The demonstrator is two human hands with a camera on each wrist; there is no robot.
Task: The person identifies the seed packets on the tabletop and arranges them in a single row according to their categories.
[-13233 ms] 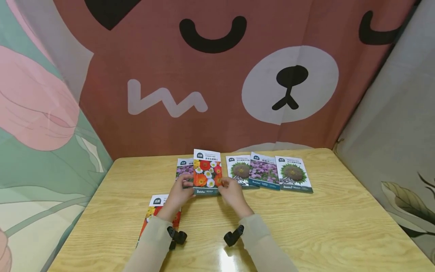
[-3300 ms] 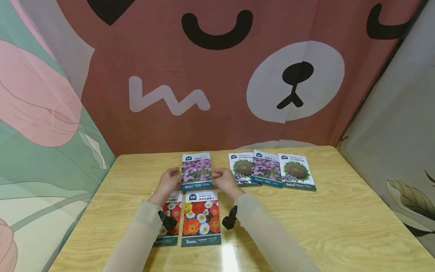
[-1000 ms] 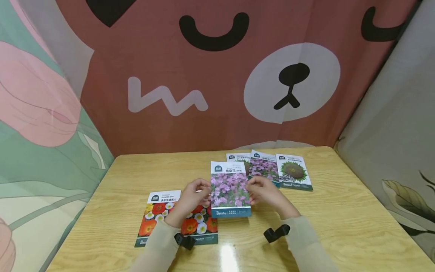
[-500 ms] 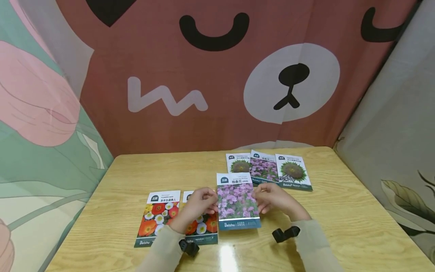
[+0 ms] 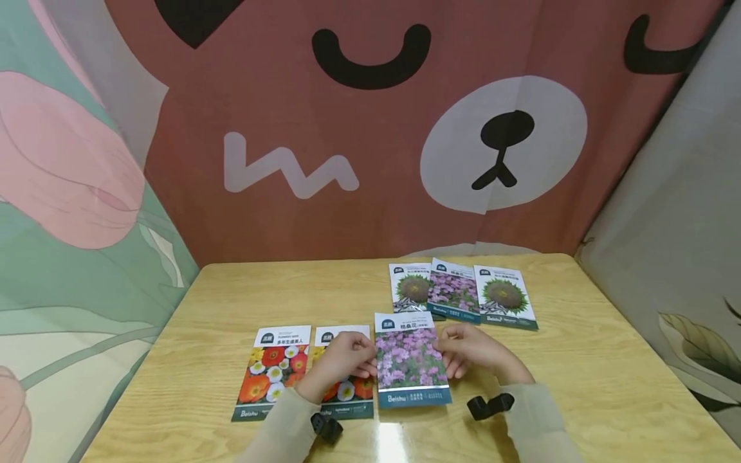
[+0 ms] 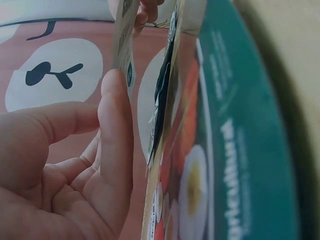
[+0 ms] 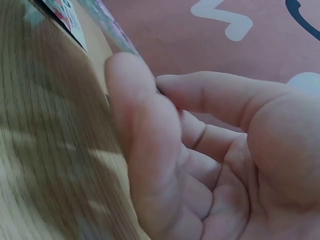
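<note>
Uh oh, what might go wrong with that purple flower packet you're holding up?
The purple flower packet might slip: the left hand and right hand pinch only its side edges. The left hand is also over the nearer poppy packet, so it might nudge that crooked.

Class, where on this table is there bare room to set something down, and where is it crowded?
Free: the table's back left, behind the two poppy packets, and its right side, beyond the right sleeve and back row of packets. Crowded: front middle, filled by poppy packets, left hand, purple-flower packet and right hand.
</note>
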